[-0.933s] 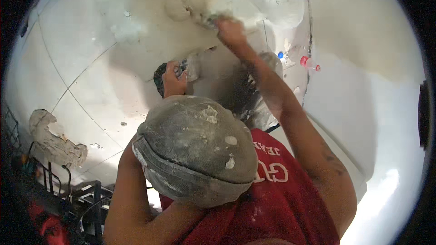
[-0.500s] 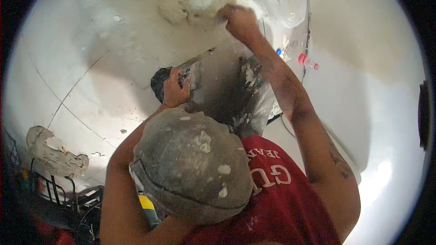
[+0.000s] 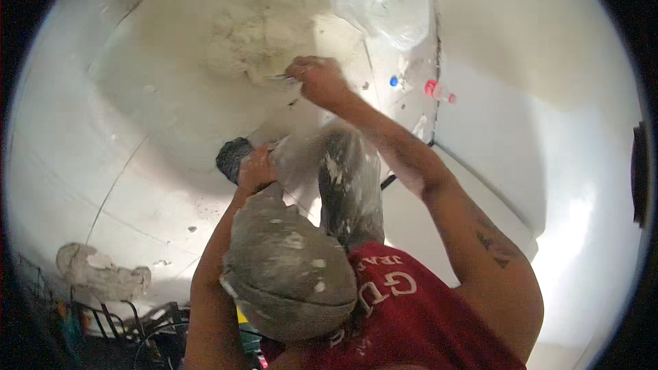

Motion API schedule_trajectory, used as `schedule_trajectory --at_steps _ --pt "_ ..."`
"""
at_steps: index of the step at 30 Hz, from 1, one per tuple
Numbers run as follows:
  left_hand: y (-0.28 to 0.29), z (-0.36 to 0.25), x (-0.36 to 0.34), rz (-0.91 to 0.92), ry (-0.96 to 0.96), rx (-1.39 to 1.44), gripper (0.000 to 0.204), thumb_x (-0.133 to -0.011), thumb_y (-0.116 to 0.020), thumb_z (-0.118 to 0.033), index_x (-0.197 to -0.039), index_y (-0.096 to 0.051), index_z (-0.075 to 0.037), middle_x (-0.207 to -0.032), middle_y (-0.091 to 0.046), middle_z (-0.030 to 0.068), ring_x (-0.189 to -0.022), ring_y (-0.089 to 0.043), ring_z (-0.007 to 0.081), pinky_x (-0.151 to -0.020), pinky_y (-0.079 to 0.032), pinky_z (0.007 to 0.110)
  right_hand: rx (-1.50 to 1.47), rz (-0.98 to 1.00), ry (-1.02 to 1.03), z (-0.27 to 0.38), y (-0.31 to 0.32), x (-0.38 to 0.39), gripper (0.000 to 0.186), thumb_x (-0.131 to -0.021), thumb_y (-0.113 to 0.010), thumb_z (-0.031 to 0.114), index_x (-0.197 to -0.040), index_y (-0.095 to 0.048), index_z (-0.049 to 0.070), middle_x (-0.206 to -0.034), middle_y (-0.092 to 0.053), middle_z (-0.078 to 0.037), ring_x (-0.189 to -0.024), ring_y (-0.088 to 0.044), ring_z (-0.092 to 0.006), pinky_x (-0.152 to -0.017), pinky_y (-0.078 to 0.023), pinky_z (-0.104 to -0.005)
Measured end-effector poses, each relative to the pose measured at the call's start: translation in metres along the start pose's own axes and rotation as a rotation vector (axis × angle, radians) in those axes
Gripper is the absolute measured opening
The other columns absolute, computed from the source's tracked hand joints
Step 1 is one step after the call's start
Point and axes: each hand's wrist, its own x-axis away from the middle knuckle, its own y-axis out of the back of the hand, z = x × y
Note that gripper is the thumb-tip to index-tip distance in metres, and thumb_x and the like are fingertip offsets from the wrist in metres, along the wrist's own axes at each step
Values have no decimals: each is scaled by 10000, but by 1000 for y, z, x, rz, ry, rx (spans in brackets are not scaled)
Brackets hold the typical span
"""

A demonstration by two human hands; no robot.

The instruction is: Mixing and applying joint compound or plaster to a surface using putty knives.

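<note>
though the cap (image 3: 288,277) hides his face, the right hand (image 3: 317,80) grips one trowel (image 3: 277,78) at the wet plaster patch (image 3: 257,38); left hand (image 3: 256,168) clenches one plaster-laden hawk (image 3: 301,157); two bottles (image 3: 439,91) beyond.

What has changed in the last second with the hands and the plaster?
The right hand has swept its trowel leftwards across the wall, from the right of the rough plaster patch to its lower edge. The left hand has kept its grip on the plaster board, held below. The plastic bag hangs as before.
</note>
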Motion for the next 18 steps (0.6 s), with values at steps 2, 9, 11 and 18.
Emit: schedule_trajectory --at_steps 2,9,11,18 --pt "-5 12 3 18 41 214 347 -817 -443 -221 -1092 -472 -11 -1022 -546 164 -859 -568 314 -735 -462 418 -23 263 -133 3 20 -21 315 -608 -512 7 -869 -608 154 -850 -588 -10 -820 -580 -196 -648 -467 -350" --pt "7 8 0 -135 -96 -95 336 -807 -451 -208 -1058 -447 15 -1023 -534 177 -826 -568 322 -705 -459 424 127 256 -4 3 18 -45 251 -673 -494 30 -863 -608 149 -865 -584 -17 -789 -591 -222 -629 -464 -381" --pt "6 -2 1 -198 -200 -268 332 -804 -453 -206 -1049 -446 19 -1024 -531 183 -812 -568 329 -692 -458 424 86 84 55 -14 17 -51 236 -691 -520 88 -911 -589 136 -890 -578 -55 -763 -595 -242 -638 -468 -401" --pt "15 2 -9 -315 -235 -236 361 -788 -471 -195 -1079 -422 13 -992 -539 197 -763 -575 329 -651 -453 421 275 -79 110 -1 -29 -26 162 -676 -503 61 -808 -595 83 -765 -592 -84 -660 -582 -256 -592 -464 -395"
